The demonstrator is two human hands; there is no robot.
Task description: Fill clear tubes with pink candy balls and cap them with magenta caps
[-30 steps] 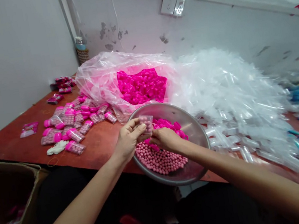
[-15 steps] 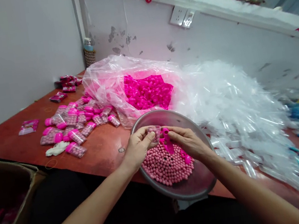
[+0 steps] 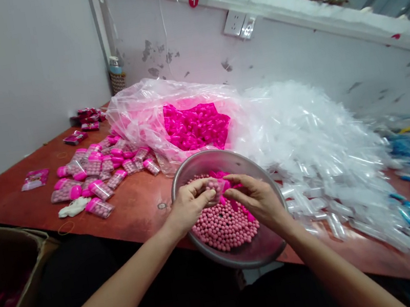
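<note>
Since half a second ago, a magenta plastic cap point(image 3: 226, 185) has been brought from beside a small clear plastic container point(image 3: 214, 189) filled with pink beads to its mouth; a second ago, the right hand point(image 3: 255, 196) was lowered among the caps in the basin. The camera view has been shifted slightly too.

The container is gripped by the left hand point(image 3: 191, 205), thumb and fingers closed around its sides — tilted, mouth toward the right hand, held over a round grey metal basin point(image 3: 276, 243). The cap is held between the right thumb and fingertips, which are curved and only slightly parted; whether it is fully seated cannot be told, as the mouth is partly hidden.

Loose round pink beads point(image 3: 223, 233) are heaped in the basin below, more magenta caps showing behind and under the right hand. The basin is set at the front edge of a red-brown tabletop point(image 3: 141, 218). Left of it, filled clear containers with magenta caps point(image 3: 101, 189) are piled. Behind — a translucent plastic bag point(image 3: 129, 106) opened on bright magenta caps point(image 3: 195, 124). To the right, clear plastic containers point(image 3: 310, 131) are heaped high.
</note>
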